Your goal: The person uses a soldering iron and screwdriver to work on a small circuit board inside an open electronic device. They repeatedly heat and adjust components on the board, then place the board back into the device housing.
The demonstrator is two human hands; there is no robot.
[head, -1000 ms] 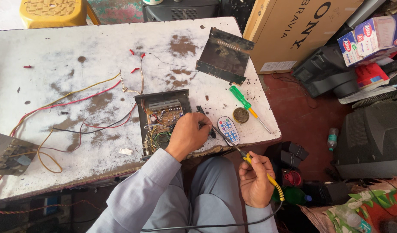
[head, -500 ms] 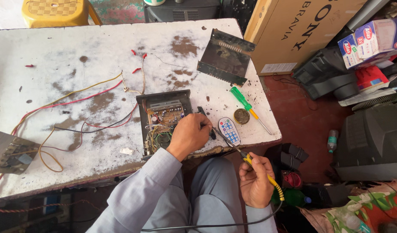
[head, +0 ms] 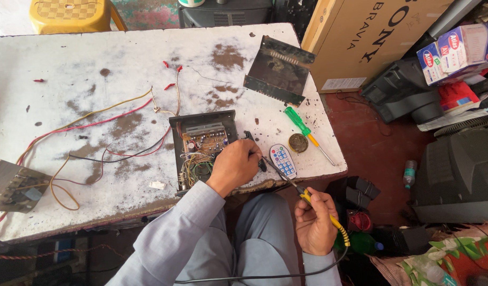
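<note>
the left hand (head: 234, 166) rests at the right edge of the open black circuit box (head: 201, 148), its fingers curled in and pinched around something small at the box's side; what they pinch is too small to make out. the right hand (head: 314, 221) sits lower, off the tabletop (head: 95, 79) edge and above the lap, fingers clenched around the yellow handle of a soldering iron (head: 307, 198), whose dark tip points up and left toward the left hand's fingers.

compared with the frames from a moment ago, very little has shifted: the box sits in the same spot near the front edge, both hands hold the same posture, and the iron's tip is at much the same angle, just short of the left fingers. that steadiness reads as careful work at one point on the box's side, not a move between places.

just right of the left hand lies a small white remote with coloured buttons (head: 282, 160), then a round tin (head: 298, 142) and a green-handled screwdriver (head: 307, 130). a dark metal cover (head: 278, 70) lies farther back, and red, yellow and black wires (head: 95, 124) trail left from the box toward a grey metal part (head: 13, 185).
</note>
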